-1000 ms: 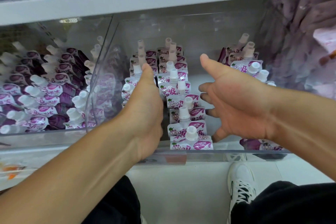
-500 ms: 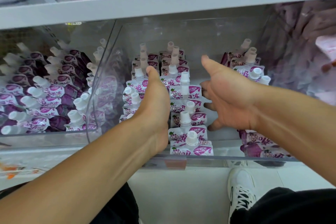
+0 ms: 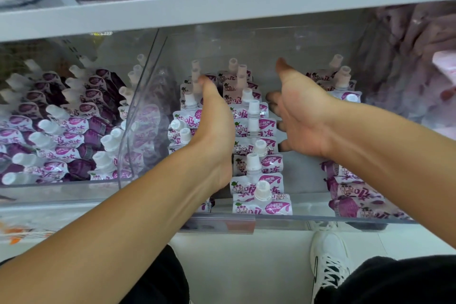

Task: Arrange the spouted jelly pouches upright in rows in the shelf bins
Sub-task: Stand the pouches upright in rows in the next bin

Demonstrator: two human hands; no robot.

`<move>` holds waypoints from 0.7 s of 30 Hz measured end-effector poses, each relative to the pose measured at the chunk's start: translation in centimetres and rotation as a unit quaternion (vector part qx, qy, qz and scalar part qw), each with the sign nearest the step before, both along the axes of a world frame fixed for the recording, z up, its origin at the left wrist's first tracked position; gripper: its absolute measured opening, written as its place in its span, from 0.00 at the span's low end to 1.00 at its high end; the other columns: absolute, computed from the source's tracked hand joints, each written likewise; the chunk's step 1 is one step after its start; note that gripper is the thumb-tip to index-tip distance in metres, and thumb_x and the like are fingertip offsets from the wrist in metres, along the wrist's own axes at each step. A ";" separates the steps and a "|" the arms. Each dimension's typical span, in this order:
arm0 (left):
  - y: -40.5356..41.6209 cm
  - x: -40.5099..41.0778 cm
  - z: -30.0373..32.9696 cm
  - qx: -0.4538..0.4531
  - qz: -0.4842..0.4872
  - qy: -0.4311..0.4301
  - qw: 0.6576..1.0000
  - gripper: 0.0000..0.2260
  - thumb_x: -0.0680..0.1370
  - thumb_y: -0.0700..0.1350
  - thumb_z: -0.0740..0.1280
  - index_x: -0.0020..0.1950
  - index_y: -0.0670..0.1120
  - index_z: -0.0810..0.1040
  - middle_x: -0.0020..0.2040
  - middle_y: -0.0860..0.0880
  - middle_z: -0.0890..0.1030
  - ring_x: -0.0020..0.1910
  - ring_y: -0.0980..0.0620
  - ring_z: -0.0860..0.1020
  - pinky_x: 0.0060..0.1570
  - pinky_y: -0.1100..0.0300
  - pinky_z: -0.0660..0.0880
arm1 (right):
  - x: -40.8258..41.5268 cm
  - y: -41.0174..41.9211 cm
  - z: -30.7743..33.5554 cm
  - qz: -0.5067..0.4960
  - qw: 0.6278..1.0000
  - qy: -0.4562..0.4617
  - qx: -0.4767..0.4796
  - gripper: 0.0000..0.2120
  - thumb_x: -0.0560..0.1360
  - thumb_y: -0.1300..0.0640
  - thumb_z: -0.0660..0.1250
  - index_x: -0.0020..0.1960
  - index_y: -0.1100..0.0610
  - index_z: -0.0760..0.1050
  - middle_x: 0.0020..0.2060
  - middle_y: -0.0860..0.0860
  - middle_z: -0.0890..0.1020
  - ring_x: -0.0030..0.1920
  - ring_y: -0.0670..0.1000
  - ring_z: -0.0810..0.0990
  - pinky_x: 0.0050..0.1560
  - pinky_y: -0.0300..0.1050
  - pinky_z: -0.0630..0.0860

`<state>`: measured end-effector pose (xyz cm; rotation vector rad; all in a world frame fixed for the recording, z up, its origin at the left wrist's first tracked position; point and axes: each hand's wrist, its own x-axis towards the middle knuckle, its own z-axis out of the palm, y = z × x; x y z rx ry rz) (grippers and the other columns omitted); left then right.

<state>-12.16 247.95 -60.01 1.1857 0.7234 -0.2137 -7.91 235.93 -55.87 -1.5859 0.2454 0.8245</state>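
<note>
Both hands were inside the clear centre bin (image 3: 271,39) at the middle of the frame. The left hand (image 3: 214,126) stood edge-up between two rows of spouted jelly pouches, its outer side against the left row (image 3: 183,121) and its palm side against the centre row (image 3: 256,155). Its fingers were hidden behind the hand, so whether they grasped a pouch could not be told. The right hand (image 3: 303,111) was released: thumb extended upward, fingers loosely bent, with the fingertips (image 3: 271,96) touching the right edge of the centre row. Nothing was held in it.

The centre row ran from the front wall of the bin to the rear, pouches upright with white caps on top. A third group of pouches (image 3: 343,81) stood at the rear right of the bin. Several pouches (image 3: 355,195) lay flat at the lower right of the bin, below the right forearm.

In the left of the frame, a neighbouring bin (image 3: 49,190) held pouches (image 3: 61,126) leaning at an angle. A grey shelf (image 3: 222,5) crossed the upper frame. A white shoe (image 3: 328,261) showed at the lower right.
</note>
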 end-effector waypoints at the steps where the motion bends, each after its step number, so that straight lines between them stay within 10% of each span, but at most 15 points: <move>1: 0.0 0.6 -0.4 0.002 -0.002 0.005 1.000 0.62 0.38 0.86 0.53 0.70 0.63 0.70 0.74 0.49 0.69 0.72 0.42 0.68 0.66 0.35 0.62 | 0.1 0.2 0.0 0.001 1.000 0.003 0.001 0.40 0.73 0.26 0.45 0.79 0.46 0.52 0.79 0.48 0.52 0.78 0.54 0.52 0.71 0.67 0.51; 7: -0.2 1.7 -0.5 0.014 -0.018 0.016 1.000 0.67 0.32 0.85 0.51 0.70 0.63 0.70 0.74 0.47 0.70 0.71 0.39 0.68 0.66 0.32 0.59 | 0.5 -0.2 -0.1 0.007 1.000 0.026 -0.004 0.39 0.74 0.26 0.45 0.78 0.47 0.55 0.77 0.50 0.58 0.74 0.54 0.62 0.60 0.58 0.63; 14: 0.2 0.8 0.4 0.033 -0.035 0.010 0.999 0.58 0.49 0.82 0.51 0.76 0.57 0.63 0.76 0.49 0.66 0.74 0.45 0.65 0.72 0.39 0.56 | 1.4 0.0 0.9 0.009 0.995 -0.083 -0.049 0.28 0.79 0.38 0.53 0.73 0.52 0.64 0.73 0.50 0.67 0.70 0.52 0.68 0.67 0.58 0.63; 17: 0.4 -1.0 2.3 0.080 -0.055 -0.022 0.995 0.43 0.68 0.71 0.56 0.79 0.52 0.58 0.79 0.50 0.60 0.77 0.48 0.60 0.74 0.43 0.55 | 2.0 0.5 2.5 0.128 0.890 -0.372 -0.229 0.17 0.81 0.48 0.59 0.68 0.48 0.70 0.69 0.48 0.72 0.63 0.48 0.73 0.55 0.38 0.67; 21: 1.5 -3.3 2.4 0.100 -0.070 -0.046 0.991 0.26 0.82 0.55 0.56 0.79 0.50 0.57 0.79 0.52 0.59 0.76 0.51 0.59 0.71 0.50 0.59 | 4.1 2.3 2.3 0.311 0.712 -0.541 -0.321 0.23 0.81 0.49 0.59 0.75 0.46 0.63 0.75 0.48 0.66 0.72 0.52 0.66 0.68 0.40 0.62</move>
